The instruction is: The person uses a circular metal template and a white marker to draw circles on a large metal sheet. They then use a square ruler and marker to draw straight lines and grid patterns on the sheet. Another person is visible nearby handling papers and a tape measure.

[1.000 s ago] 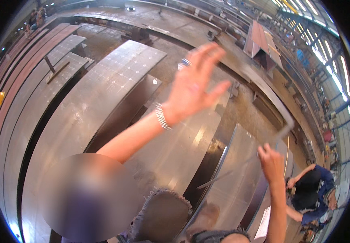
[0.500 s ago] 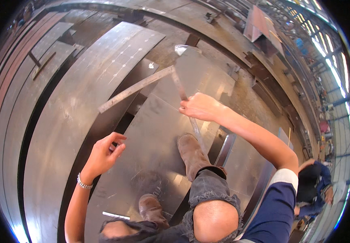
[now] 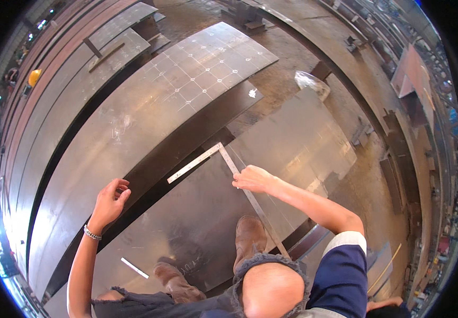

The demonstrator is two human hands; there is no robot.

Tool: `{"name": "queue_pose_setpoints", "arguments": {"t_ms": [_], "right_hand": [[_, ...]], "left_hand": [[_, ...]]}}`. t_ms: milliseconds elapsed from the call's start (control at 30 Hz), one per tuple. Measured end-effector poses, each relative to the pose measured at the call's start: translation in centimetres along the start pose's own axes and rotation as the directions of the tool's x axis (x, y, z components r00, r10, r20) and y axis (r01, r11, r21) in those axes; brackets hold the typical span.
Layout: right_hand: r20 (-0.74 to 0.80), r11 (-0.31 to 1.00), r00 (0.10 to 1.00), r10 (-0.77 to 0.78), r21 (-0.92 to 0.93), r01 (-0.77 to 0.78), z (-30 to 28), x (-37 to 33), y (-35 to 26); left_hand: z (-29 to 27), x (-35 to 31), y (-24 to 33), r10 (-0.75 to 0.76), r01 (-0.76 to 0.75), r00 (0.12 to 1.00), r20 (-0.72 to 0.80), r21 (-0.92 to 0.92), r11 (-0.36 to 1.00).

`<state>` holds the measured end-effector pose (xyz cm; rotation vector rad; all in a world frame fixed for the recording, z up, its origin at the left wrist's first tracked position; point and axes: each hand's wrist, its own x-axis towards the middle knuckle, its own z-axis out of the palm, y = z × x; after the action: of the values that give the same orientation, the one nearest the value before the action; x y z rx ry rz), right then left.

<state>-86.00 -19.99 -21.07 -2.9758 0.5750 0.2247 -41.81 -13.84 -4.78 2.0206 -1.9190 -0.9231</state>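
A steel framing square (image 3: 194, 164) sits at the edge of the steel plate (image 3: 186, 217) below me. Its short arm runs along the plate's left edge and its long arm crosses the plate toward my boot. My right hand (image 3: 255, 179) grips the long arm, fingers closed around it. A thin scribed line crosses the plate just beyond the square. Over the dark gap beside the plate, my left hand (image 3: 111, 202) hangs with loosely curled fingers, the thumb apart and nothing in it. A short white stick (image 3: 134, 267) lies on the plate near my left boot.
To the left stretches a long steel beam (image 3: 149, 111) with a chalked grid and small circles. Clear crumpled plastic (image 3: 311, 84) lies past the plate's far end. My boots (image 3: 250, 239) stand on the plate. A yellow hard hat (image 3: 35, 78) shows at far left; a person's arm is at lower right.
My right hand has brought the square down and toward me, with its short arm now along the plate's edge. My left hand has drawn slightly left. The view has shifted.
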Motion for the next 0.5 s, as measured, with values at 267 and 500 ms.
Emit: {"name": "queue_pose_setpoints", "arguments": {"t_ms": [267, 500], "right_hand": [[-0.141, 0.990, 0.990, -0.007, 0.140, 0.027, 1.9, -2.1, 1.6], [-0.145, 0.980, 0.987, 0.062, 0.197, -0.032, 2.1, -2.5, 1.6]], "left_hand": [[2.9, 2.7, 5.1, -0.010, 0.001, 0.999, 0.042, 0.219, 0.976], [8.9, 5.7, 6.6, 0.118, -0.121, 0.993, 0.032, 0.117, 0.986]]}}
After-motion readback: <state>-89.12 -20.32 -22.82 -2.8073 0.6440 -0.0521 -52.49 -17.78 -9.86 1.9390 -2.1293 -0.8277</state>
